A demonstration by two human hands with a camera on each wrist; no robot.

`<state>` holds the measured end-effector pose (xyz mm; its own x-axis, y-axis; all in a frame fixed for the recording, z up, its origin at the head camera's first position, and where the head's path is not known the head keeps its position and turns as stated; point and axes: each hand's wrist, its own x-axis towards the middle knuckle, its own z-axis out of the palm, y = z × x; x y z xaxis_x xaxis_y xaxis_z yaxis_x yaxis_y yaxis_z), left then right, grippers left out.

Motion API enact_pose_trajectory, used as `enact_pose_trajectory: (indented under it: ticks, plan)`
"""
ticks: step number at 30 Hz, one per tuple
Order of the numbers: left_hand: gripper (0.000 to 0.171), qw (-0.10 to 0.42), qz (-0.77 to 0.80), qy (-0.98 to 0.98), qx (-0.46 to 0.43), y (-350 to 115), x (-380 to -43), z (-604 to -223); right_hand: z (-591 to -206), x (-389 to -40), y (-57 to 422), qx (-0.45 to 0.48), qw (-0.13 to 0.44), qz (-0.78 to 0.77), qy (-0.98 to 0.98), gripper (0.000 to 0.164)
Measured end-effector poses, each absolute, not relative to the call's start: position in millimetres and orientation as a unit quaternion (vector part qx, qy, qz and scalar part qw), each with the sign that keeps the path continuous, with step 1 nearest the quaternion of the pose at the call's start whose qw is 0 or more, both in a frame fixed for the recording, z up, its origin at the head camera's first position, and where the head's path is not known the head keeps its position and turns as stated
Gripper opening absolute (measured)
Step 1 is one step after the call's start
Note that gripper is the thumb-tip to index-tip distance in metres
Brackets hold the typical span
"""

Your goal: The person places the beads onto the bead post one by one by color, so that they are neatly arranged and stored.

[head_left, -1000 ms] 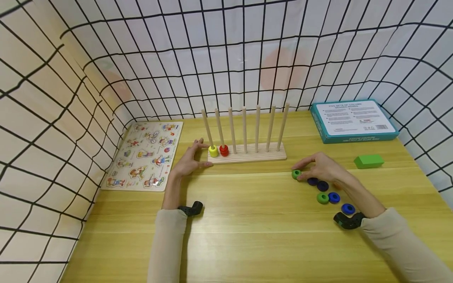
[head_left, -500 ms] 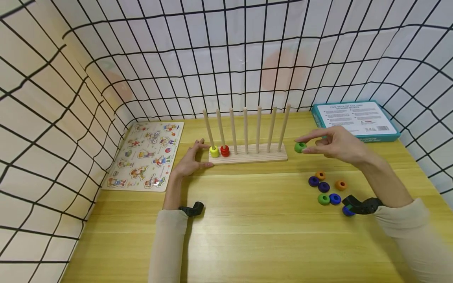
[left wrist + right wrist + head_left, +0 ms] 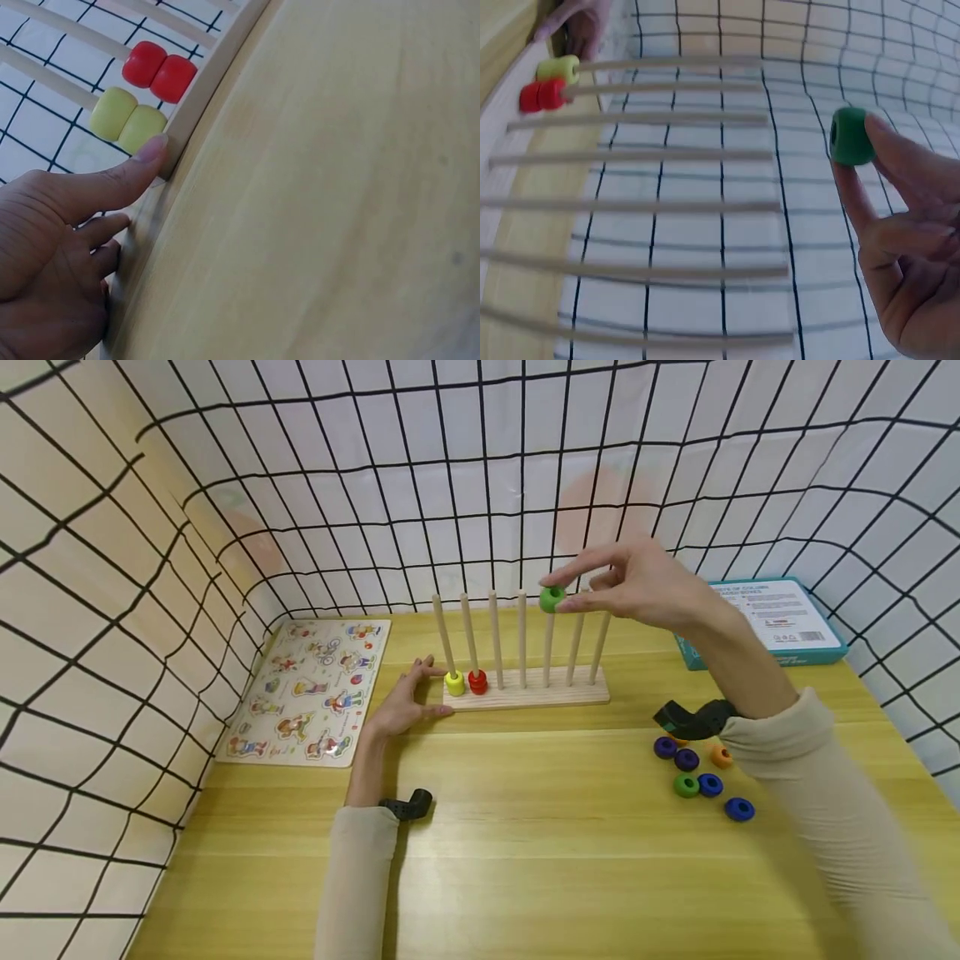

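My right hand [image 3: 645,585] pinches a green bead [image 3: 552,599] between thumb and fingertips, up at the height of the peg tops. In the right wrist view the green bead [image 3: 852,136] is apart from the peg ends, its hole facing them. A wooden peg stand [image 3: 525,687] with several upright pegs sits on the table. Yellow beads [image 3: 127,120] are stacked on its leftmost peg and red beads [image 3: 159,71] on the one beside it. My left hand [image 3: 401,706] holds the stand's left end, thumb at the front corner and fingers behind.
Loose blue beads [image 3: 739,810], purple beads [image 3: 686,760], an orange bead [image 3: 722,756] and another green bead [image 3: 686,785] lie at right, under the right forearm. A picture puzzle board [image 3: 300,693] lies at left, a teal box [image 3: 787,618] at back right. Black netting [image 3: 480,468] surrounds the table.
My right hand has lifted the green bead off the table and carried it up and left to the peg tops. My left hand stays at the stand's end.
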<state>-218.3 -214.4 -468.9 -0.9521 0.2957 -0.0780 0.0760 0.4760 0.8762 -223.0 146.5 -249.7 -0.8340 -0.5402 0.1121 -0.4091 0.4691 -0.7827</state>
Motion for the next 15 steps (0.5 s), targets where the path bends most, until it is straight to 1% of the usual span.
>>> enact_pose_trajectory:
  ticks: [7,11,15]
  plan:
    - [0.068,0.119,0.501,0.851,0.103,-209,-217,-461,-253,-242,92,-0.266,0.068,-0.445,0.853,0.030]
    - [0.070,0.113,0.500,0.852,0.104,-212,-223,-472,-257,-250,77,-0.253,0.057,-0.427,0.866,0.030]
    - [0.069,0.108,0.503,0.851,0.104,-214,-221,-472,-260,-254,71,-0.257,0.055,-0.414,0.871,0.030]
